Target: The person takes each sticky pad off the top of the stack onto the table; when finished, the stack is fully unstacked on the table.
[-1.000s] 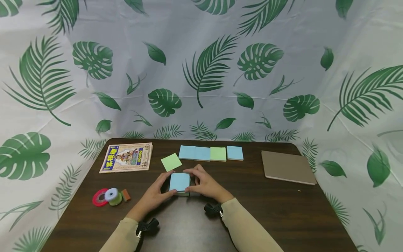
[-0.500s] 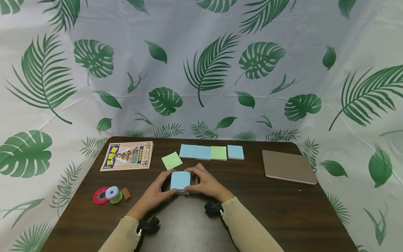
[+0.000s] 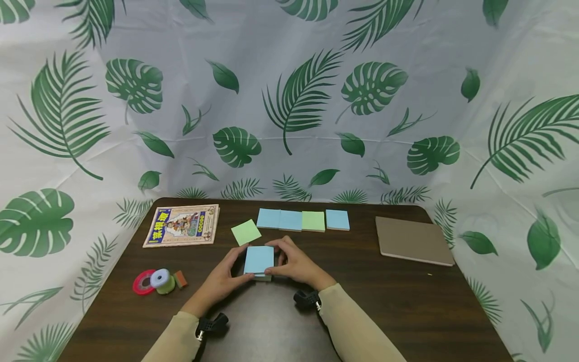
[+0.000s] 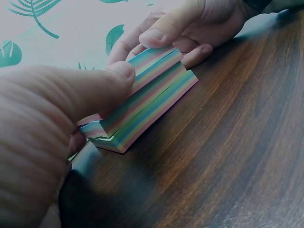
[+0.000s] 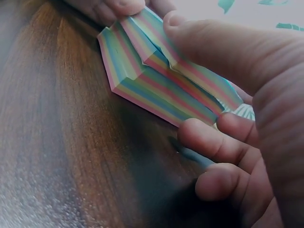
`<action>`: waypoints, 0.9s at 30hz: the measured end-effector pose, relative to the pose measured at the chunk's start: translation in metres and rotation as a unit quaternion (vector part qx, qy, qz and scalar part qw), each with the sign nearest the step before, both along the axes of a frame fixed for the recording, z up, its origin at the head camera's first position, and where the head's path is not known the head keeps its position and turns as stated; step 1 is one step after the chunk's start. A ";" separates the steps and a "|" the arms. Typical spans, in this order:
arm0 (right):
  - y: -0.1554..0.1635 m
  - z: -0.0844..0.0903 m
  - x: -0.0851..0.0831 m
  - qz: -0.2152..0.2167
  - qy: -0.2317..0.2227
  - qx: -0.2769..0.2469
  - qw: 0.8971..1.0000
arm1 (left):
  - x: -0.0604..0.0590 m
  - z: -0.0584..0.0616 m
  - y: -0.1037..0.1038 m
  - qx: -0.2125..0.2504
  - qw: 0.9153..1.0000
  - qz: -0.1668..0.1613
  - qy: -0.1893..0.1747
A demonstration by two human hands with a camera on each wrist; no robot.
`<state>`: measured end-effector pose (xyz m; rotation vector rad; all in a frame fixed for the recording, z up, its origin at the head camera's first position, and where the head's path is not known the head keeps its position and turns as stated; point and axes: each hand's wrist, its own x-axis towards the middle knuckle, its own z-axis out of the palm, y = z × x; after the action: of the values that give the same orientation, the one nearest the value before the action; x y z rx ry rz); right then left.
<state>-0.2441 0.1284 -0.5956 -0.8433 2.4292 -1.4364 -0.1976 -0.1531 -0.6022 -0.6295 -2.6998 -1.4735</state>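
Colour is striping the sides of the stack (image 3: 259,260), thin bands of pink, yellow, blue and green paper showing under a flat blue top. Its layers are sitting unevenly, the lowest jutting out past those above along the near side. It is lying on the dark, wood-grained surface (image 3: 384,311) in front of me, just nearer than the skewed green note (image 3: 246,232). My left hand (image 3: 220,277) is gripping its left side and my right hand (image 3: 298,264) its right, thumbs pressing near the front edge, fingers curving round behind. Beyond, two square blue pads (image 3: 269,219) are lying edge to edge with a green pad (image 3: 313,221), a lone blue pad (image 3: 337,220) sitting slightly apart. To my left, a flat red ring (image 3: 137,286), a rounded spool (image 3: 160,277) and a small orange block (image 3: 180,279) are clustering nearer than the printed book (image 3: 181,226); to my right, a plain brown notebook (image 3: 413,240) is lying flat.
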 end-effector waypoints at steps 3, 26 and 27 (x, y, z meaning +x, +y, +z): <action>0.001 0.001 -0.001 0.002 -0.015 -0.022 1.000 | -0.001 -0.001 0.000 -0.001 1.000 -0.001 0.010; 0.004 -0.005 -0.009 -0.053 -0.034 -0.180 0.982 | 0.001 0.001 0.000 -0.002 1.000 -0.012 0.015; 0.004 -0.006 -0.009 -0.063 -0.026 -0.185 0.980 | 0.001 0.001 0.000 -0.003 1.000 -0.012 0.016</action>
<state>-0.2529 0.1326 -0.6013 -0.7169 2.2449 -1.9712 -0.1964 -0.1533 -0.6011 -0.6823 -2.6830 -1.4489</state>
